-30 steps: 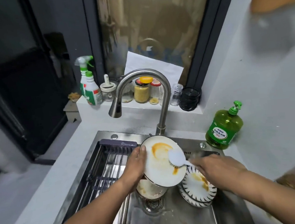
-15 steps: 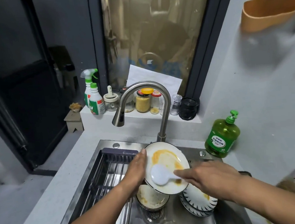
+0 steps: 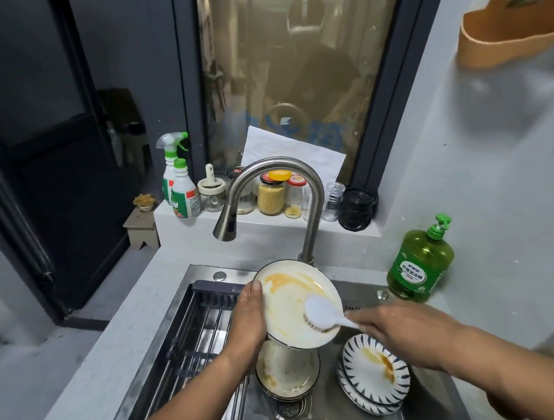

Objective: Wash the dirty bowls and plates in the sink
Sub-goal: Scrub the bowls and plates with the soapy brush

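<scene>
A white plate (image 3: 290,305) with yellow-orange smears is held tilted above the steel sink (image 3: 337,415), near the sink's rear edge and just in front of the faucet (image 3: 312,213) base. The plate's left rim is gripped by the left hand (image 3: 246,319), thumb over the front face, fingers hidden behind. A white dish brush (image 3: 323,313) is held by its handle in the right hand's (image 3: 400,329) closed grip; its bristles are pressed against the plate's lower right area.

Below the plate, a stack of soiled bowls (image 3: 288,373) sits on the sink floor beside the drain (image 3: 291,409). To the right, a stack of striped-rim plates (image 3: 374,379) with an orange stain lies flat, near the sink's right wall. A dark drying rack (image 3: 192,334) occupies the sink's left part.

On the bench at the sink's rear right corner, a green dish-soap pump bottle (image 3: 419,264) stands upright. Spray bottles (image 3: 179,184) and jars (image 3: 271,193) are lined along the ledge under the window.
</scene>
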